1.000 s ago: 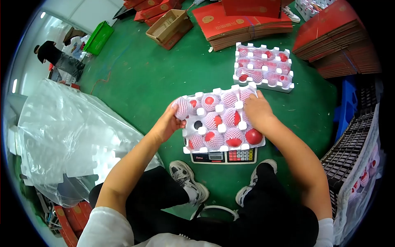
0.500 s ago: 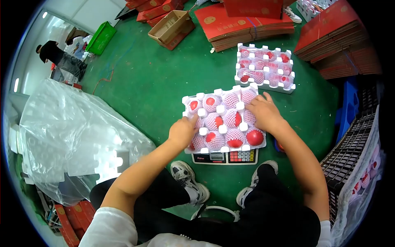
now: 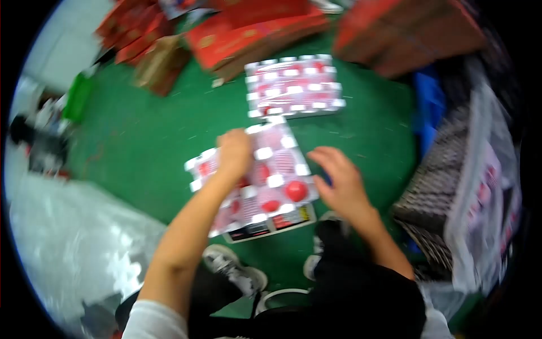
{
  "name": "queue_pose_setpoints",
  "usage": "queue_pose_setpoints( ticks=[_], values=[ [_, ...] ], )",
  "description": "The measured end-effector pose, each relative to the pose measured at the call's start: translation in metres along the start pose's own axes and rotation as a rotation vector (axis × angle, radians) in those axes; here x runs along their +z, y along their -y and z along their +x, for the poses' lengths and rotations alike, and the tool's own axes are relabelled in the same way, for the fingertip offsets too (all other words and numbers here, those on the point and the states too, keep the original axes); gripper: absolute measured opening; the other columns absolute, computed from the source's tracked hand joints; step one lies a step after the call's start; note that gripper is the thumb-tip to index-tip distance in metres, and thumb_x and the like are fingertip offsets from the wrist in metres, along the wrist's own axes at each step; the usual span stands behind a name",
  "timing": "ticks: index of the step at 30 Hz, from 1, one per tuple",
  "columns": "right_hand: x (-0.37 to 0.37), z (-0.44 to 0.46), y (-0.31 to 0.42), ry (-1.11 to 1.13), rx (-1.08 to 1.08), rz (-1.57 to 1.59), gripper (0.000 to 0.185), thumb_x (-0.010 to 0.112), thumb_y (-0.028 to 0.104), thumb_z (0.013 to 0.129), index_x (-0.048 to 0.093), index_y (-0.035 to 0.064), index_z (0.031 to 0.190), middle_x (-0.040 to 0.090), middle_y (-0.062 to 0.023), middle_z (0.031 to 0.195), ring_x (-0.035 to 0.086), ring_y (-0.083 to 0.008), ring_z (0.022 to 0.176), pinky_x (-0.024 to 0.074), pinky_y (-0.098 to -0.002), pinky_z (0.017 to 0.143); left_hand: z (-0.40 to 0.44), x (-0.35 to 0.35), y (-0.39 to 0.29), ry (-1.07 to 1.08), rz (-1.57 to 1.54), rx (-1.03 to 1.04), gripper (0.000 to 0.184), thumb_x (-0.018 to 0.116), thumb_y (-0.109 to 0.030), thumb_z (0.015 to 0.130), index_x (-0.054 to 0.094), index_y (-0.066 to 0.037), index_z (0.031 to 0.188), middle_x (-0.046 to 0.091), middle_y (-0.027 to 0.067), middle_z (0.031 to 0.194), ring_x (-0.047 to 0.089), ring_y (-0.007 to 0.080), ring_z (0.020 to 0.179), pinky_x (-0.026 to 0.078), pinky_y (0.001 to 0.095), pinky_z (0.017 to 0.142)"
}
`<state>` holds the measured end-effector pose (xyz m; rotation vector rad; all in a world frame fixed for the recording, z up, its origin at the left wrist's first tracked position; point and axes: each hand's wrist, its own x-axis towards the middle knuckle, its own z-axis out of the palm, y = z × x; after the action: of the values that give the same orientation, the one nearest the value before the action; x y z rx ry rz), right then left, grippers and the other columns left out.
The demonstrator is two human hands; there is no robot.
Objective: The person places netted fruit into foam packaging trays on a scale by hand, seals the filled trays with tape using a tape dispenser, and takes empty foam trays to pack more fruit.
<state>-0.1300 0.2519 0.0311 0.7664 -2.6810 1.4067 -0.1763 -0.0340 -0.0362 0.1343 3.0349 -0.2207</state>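
Note:
A white foam tray (image 3: 307, 196) of round red fruits (image 3: 296, 191) in pinkish net sleeves rests on a digital scale (image 3: 293, 217), whose display and keypad stick out in front. Over the tray's upper middle, my left hand (image 3: 234, 153) bends down onto the fruits; its fingers are blurred and partly hidden. My right hand (image 3: 342, 183) is just off the tray's right edge, fingers apart and nothing held. Behind sits a second foam tray (image 3: 294, 113), filled with similar sleeved fruits under clear film.
Red flattened cartons (image 3: 259, 37) and a brown open box (image 3: 161, 65) lie at the back. Black crates (image 3: 432, 186) with a plastic liner (image 3: 471, 226) stand to the right. Clear plastic sheeting (image 3: 73, 231) covers the left side. A person (image 3: 45, 147) is at the far left.
My right hand has let go of the tray's right side. My left hand has moved from the tray's left side to its upper middle. The view has swung right and blurred.

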Motion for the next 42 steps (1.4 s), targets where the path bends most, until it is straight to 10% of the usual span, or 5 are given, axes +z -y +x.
queue_pose_setpoints(
  ticks=[12,16,20,32,42],
  values=[
    [-0.274,-0.184,0.086,-0.520,-0.140,-0.614,0.026,0.066,-0.002,0.077,0.071,0.0019,0.103,0.069,-0.0123,0.096,0.068,-0.0258,0.083,0.0540,-0.0336,0.074,-0.034,-0.025,0.012,-0.266,-0.443,0.064,0.059,0.076,-0.010,0.062,0.051,-0.004,0.115,0.059,0.0185,0.108,0.055,0.0374,0.105,0.037,0.0467,0.098],
    [-0.388,-0.180,0.028,-0.629,0.402,-0.439,0.028,0.066,0.011,0.080,0.070,0.0010,0.106,0.070,-0.0165,0.099,0.068,-0.0293,0.087,0.0542,-0.0364,0.078,-0.038,-0.022,0.034,-0.392,-1.172,-0.161,0.051,0.067,-0.014,0.079,0.049,-0.007,0.126,0.057,0.0108,0.114,0.057,0.0254,0.102,0.046,0.0376,0.090],
    [-0.457,-0.203,-0.119,-0.134,0.931,-0.916,0.038,0.068,0.014,0.078,0.067,0.0015,0.114,0.068,-0.0202,0.109,0.066,-0.0360,0.100,0.0513,-0.0399,0.090,-0.077,-0.065,0.013,-0.162,-2.016,-0.572,0.043,0.059,-0.045,0.090,0.056,-0.013,0.120,0.061,0.0056,0.111,0.058,0.0157,0.086,0.044,0.0252,0.058],
    [-0.405,-0.213,-0.205,-0.055,0.417,-1.292,0.068,0.079,0.008,0.060,0.055,0.0078,0.123,0.055,-0.0132,0.120,0.052,-0.0299,0.116,0.0433,-0.0414,0.095,-0.128,-0.125,-0.069,0.113,-2.110,-0.648,0.050,0.053,-0.054,0.092,0.056,-0.010,0.116,0.069,0.0099,0.091,0.061,0.0216,0.059,0.045,0.0290,0.049],
    [-0.436,-0.185,-0.070,-0.390,0.596,0.589,0.058,0.056,0.029,0.084,0.049,0.0102,0.138,0.060,-0.0136,0.125,0.062,-0.0241,0.100,0.0543,-0.0343,0.076,-0.205,-0.241,0.043,0.058,-1.864,-0.634,0.050,0.048,-0.052,0.095,0.057,-0.010,0.118,0.069,0.0152,0.092,0.063,0.0237,0.057,0.051,0.0330,0.047]
  ],
)
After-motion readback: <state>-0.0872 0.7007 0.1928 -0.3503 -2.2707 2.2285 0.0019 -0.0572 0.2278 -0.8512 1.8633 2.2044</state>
